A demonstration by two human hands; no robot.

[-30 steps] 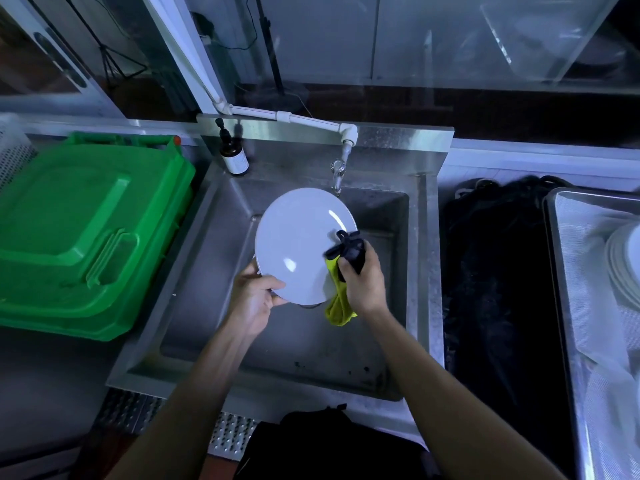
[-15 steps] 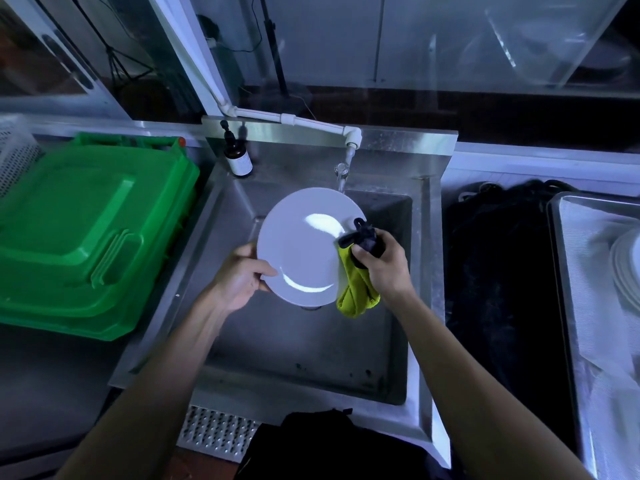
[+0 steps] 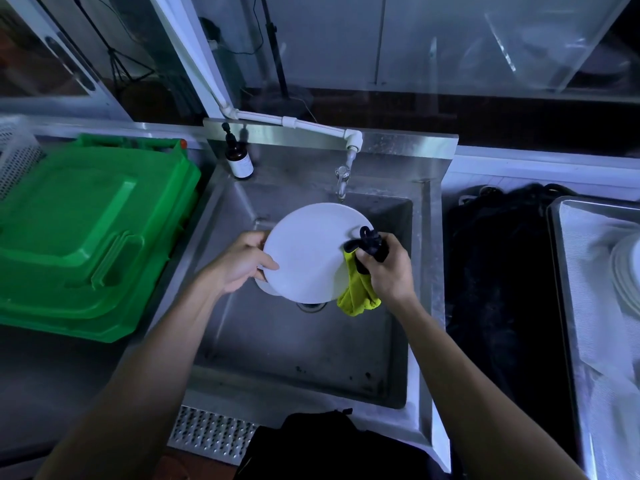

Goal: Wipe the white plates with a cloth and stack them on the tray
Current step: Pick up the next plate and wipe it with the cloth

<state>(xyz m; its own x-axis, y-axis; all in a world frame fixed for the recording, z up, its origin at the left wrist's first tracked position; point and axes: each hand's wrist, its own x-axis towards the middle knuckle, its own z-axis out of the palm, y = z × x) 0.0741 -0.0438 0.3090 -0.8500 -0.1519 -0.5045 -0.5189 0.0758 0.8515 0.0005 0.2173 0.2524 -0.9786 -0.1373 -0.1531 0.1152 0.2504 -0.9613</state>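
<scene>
Plate: a round white ceramic plate [image 3: 308, 252] is held tilted above the basin of the stainless-steel sink [image 3: 294, 344], just below the tap spout [image 3: 341, 180]. A second white rim shows behind its lower left edge; whether that is another plate cannot be told.
Left hand: the left hand [image 3: 242, 263] grips the plate's left edge, thumb across the face and fingers behind.
Right hand: the right hand [image 3: 389, 268] is clenched around a bunched yellow-green cloth with a dark part [image 3: 360, 285], held against the plate's right edge. The dark part protrudes above the fist; the yellow-green part hangs below it.
Tray: a metal tray lined with white cloth [image 3: 568, 289] stands at the right, well apart from the sink. A stack of white plates [image 3: 625, 271] lies on it, cut off by the frame edge.
Between sink and tray: a dark mass [image 3: 498, 289], too dim to identify.
Left of sink: a green plastic crate lid [image 3: 83, 233].
Sink back ledge: a small brown pump bottle [image 3: 238, 161], upright, beside a white pipe [image 3: 304, 124] feeding the tap.
</scene>
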